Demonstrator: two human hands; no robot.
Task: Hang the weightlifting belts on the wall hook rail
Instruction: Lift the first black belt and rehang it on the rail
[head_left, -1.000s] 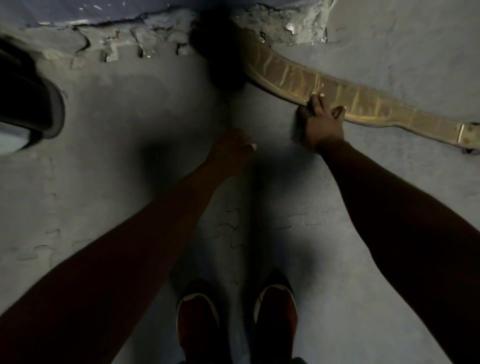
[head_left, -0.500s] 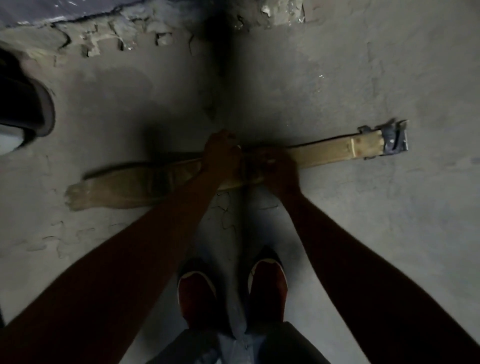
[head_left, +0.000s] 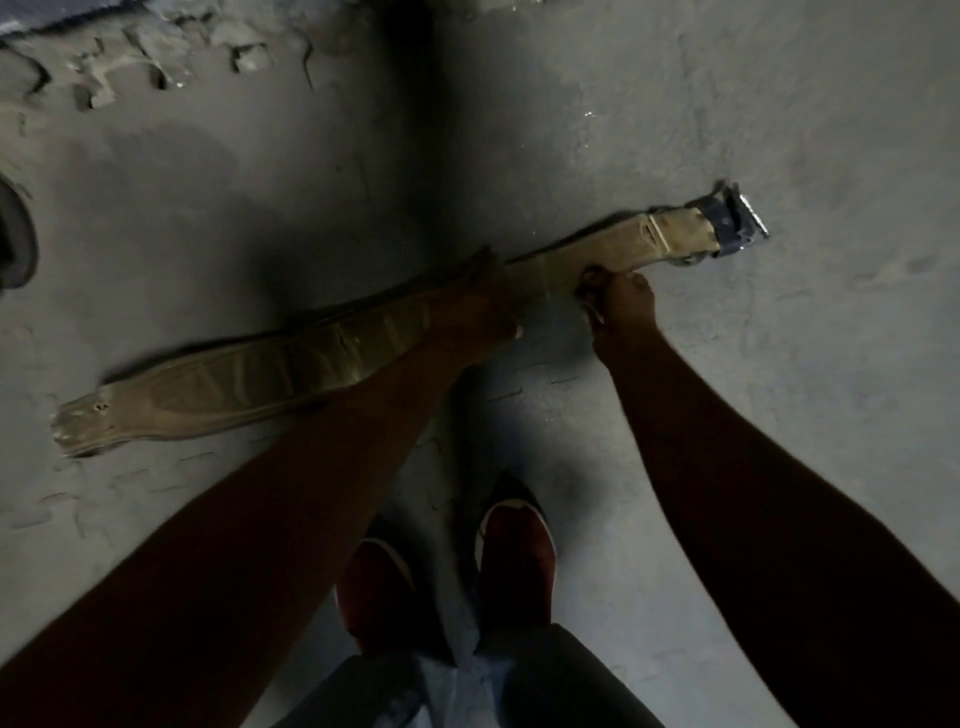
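Note:
A tan weightlifting belt (head_left: 249, 379) stretches out straight across the view above the grey concrete floor, its wide padded part to the left and its metal buckle (head_left: 732, 226) at the upper right. My left hand (head_left: 483, 304) is closed around the belt's middle. A little to the right, my right hand (head_left: 621, 296) grips the narrow strap part near the buckle. No wall hook rail is in view.
My two red shoes (head_left: 514, 540) stand on the floor (head_left: 779, 415) below the belt. Broken, crumbling concrete (head_left: 156, 67) runs along the top left. A dark round object (head_left: 13, 244) shows at the left edge.
One second ago only my right hand touched the belt lying near the wall. Both hands have since taken hold of it, and my right hand slid toward the buckle.

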